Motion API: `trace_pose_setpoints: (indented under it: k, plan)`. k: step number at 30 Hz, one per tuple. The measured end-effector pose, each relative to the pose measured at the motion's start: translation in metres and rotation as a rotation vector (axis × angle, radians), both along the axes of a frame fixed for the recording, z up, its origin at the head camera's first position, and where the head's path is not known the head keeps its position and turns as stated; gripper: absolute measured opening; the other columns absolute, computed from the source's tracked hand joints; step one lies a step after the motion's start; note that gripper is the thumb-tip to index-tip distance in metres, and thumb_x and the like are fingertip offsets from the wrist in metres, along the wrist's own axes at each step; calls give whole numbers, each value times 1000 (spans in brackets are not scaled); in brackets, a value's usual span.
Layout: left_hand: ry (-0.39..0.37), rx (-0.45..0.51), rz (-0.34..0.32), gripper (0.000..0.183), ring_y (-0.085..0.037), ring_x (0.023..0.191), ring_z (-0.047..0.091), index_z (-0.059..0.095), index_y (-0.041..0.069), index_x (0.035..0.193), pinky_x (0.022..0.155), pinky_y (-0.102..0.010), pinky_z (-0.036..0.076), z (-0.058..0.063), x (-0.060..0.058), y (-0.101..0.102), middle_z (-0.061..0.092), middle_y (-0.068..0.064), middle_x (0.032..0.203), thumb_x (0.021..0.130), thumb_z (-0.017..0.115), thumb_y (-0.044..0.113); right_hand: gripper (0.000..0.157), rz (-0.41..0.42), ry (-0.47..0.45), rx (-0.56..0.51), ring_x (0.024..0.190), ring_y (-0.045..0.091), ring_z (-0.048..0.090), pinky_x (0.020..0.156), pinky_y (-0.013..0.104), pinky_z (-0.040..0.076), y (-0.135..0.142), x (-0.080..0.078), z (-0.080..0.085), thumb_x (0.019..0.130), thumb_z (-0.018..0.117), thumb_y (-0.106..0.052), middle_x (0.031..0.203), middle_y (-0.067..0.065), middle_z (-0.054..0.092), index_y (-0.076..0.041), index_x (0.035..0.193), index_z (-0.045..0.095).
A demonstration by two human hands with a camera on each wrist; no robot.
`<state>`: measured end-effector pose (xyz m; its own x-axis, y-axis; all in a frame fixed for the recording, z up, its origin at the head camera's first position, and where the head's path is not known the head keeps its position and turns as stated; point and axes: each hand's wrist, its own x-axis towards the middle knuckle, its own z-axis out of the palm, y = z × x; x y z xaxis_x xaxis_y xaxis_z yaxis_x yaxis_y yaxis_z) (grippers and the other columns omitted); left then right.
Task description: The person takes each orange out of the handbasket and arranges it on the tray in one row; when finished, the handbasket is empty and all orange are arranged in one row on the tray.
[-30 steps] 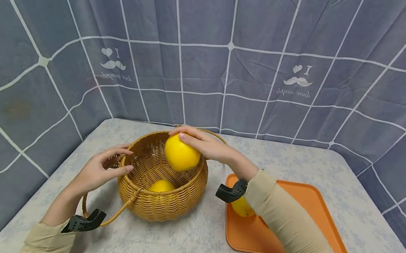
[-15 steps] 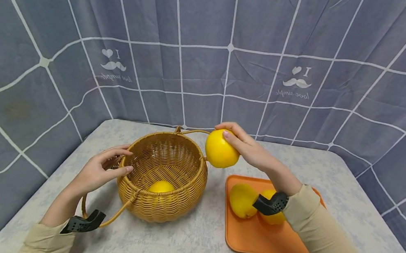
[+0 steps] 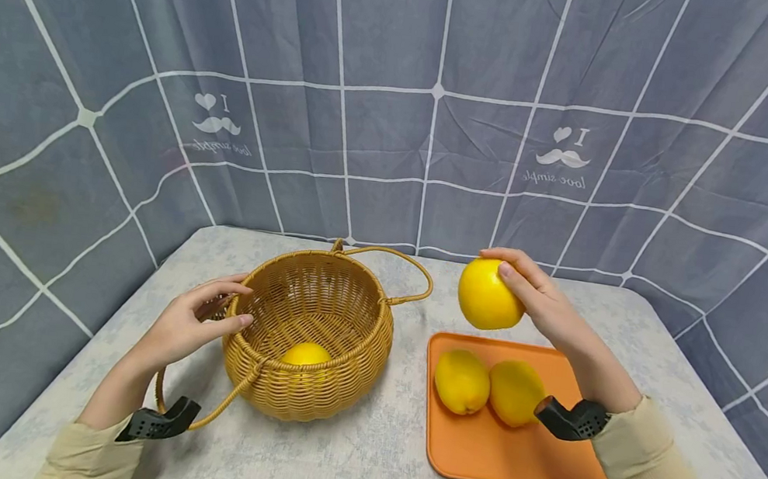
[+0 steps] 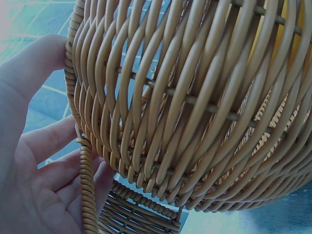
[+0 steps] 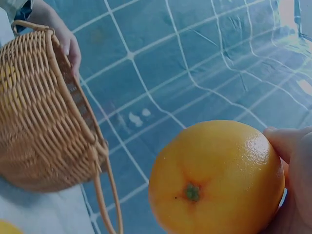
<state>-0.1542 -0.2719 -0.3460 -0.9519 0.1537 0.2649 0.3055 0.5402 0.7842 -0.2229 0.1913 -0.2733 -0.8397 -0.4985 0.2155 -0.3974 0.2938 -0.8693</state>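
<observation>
My right hand (image 3: 534,293) grips a round yellow orange (image 3: 488,294) in the air above the far edge of the orange tray (image 3: 522,465). In the right wrist view the orange (image 5: 217,180) shows a small green stem end. My left hand (image 3: 188,324) holds the left rim of the wicker basket (image 3: 312,392), with thumb and fingertips over the edge. The left wrist view shows the basket's woven side (image 4: 170,97) close up, the palm outside it. Inside the basket lies one yellow fruit (image 3: 305,354), partly hidden by the near rim.
Two yellow fruits, a left one (image 3: 462,382) and a right one (image 3: 515,394), lie side by side on the tray. One basket handle (image 3: 423,271) sticks out to the right, another (image 3: 218,413) toward the front left. A grey checked curtain (image 3: 394,139) stands behind the table.
My right hand has lifted the orange out from over the basket and carried it right, to above the tray. The left hand and basket have stayed in place.
</observation>
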Motion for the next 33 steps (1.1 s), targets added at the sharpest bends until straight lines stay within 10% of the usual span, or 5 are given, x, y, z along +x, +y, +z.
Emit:
trace_pose_setpoints:
  k: [33]
  plan:
    - [-20,-17,-6,40,-32,131,36,56,6,125,92,-2,31,0,2,0,36,-7,147,90,66,24,29,-291,10,7,93,2,52,73,14,47,111,41,-73,104,33,-20,123,-15,39,-19,133,38]
